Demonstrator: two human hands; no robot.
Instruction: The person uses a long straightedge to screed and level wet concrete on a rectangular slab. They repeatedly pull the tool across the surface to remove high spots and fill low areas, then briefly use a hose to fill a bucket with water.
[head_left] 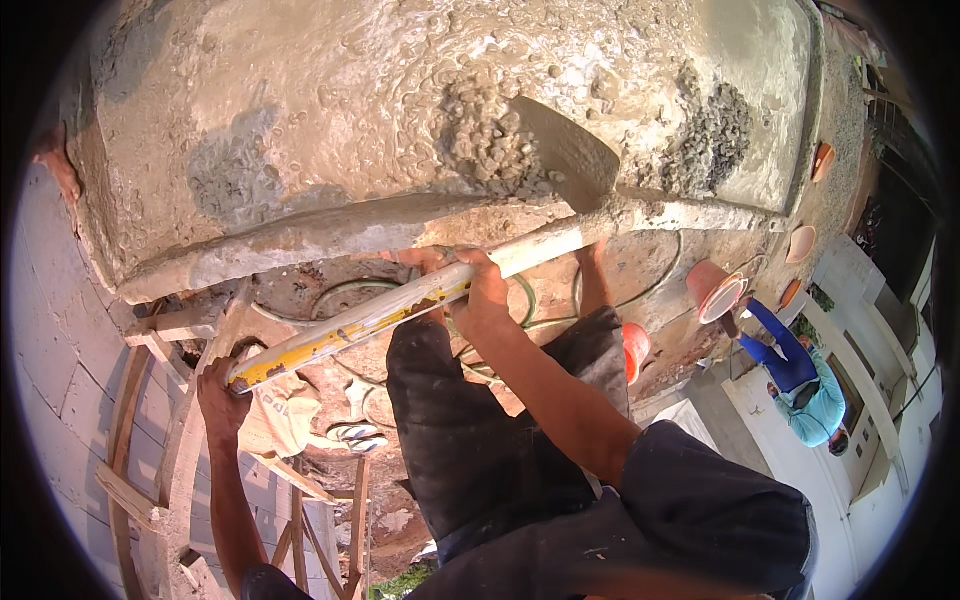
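Note:
Both my hands hold a hoe [400,302] whose long pale handle, with worn yellow paint, slants across in front of my legs. My left hand [221,398] is closed round the handle's end at the left. Farther up the shaft, my right hand [484,288] grips it near the middle. The hoe's broad grey blade [570,150] stands in a wide bed of wet concrete mix [350,90], against a gravelly heap [490,135]. The shaft's blade end rests at or just over the bed's raised near edge [300,240]; contact is unclear.
My bare feet are just below the bed's edge. Hoses [350,288] lie around them. Wooden framing [190,430] and a sack [278,415] are at left. Buckets [715,290] stand at right, near a person [815,395] in light blue. Someone's bare foot [60,165] shows far left.

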